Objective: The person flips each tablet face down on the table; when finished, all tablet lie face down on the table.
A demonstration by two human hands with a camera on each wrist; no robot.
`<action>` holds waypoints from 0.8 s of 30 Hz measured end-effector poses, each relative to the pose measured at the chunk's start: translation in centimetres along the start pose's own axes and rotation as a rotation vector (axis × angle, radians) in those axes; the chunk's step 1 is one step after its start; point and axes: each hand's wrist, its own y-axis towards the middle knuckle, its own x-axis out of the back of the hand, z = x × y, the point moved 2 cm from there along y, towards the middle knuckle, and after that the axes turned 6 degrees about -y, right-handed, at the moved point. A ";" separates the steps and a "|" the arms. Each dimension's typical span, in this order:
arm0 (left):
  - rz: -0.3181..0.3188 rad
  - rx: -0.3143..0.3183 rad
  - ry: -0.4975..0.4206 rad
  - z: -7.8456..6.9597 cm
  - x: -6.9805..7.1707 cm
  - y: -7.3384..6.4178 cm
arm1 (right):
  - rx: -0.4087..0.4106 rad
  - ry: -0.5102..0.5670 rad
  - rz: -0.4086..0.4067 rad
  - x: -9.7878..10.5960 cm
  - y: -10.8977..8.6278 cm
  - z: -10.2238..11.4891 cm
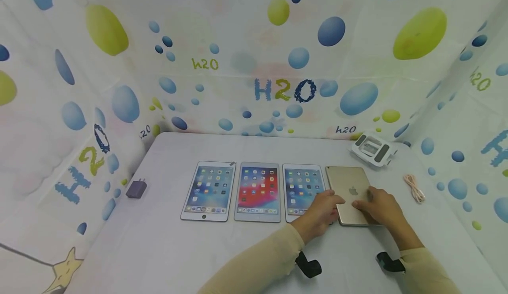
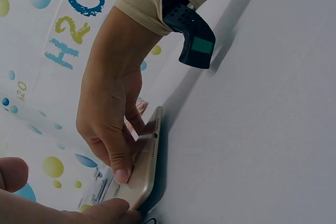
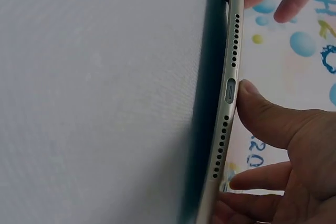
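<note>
A gold tablet (image 1: 346, 180) lies back side up at the right end of a row of tablets, its apple logo facing up. My left hand (image 1: 320, 213) grips its left edge and covers the lower right corner of the white tablet (image 1: 303, 183) beside it. On the opposite side my right hand (image 1: 382, 206) holds the gold tablet, thumb on the back and fingers at the right edge. In the right wrist view the charging port (image 3: 230, 92) and speaker holes show along the near edge, close over the table.
Two more screen-up tablets, one with a red and blue screen (image 1: 258, 190) and one white (image 1: 209, 188), lie to the left. A dark charger plug (image 1: 136, 189) sits far left. At the back right are a white stand-like device (image 1: 373, 149) and a coiled pinkish cable (image 1: 414, 189).
</note>
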 end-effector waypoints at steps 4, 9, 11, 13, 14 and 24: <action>0.033 0.006 -0.019 -0.2 0.3 0.1 | 0.007 -0.031 0.001 -0.2 0.2 0.1; 0.043 0.010 -0.044 -0.5 0.5 0.2 | 0.055 -0.131 -0.015 -0.4 0.2 0.4; 0.052 0.011 -0.050 -0.8 0.6 -0.1 | 0.068 -0.169 -0.018 -0.3 0.0 0.6; 0.079 0.012 -0.044 -1.1 1.0 -0.7 | 0.075 -0.191 -0.014 -0.2 -0.1 0.8; 0.096 0.013 -0.033 -1.3 1.3 -1.1 | 0.079 -0.198 -0.013 -0.1 -0.2 0.9; 0.004 -0.019 0.175 -5.8 9.0 -3.5 | 0.098 -0.116 -0.079 -0.3 -0.6 0.4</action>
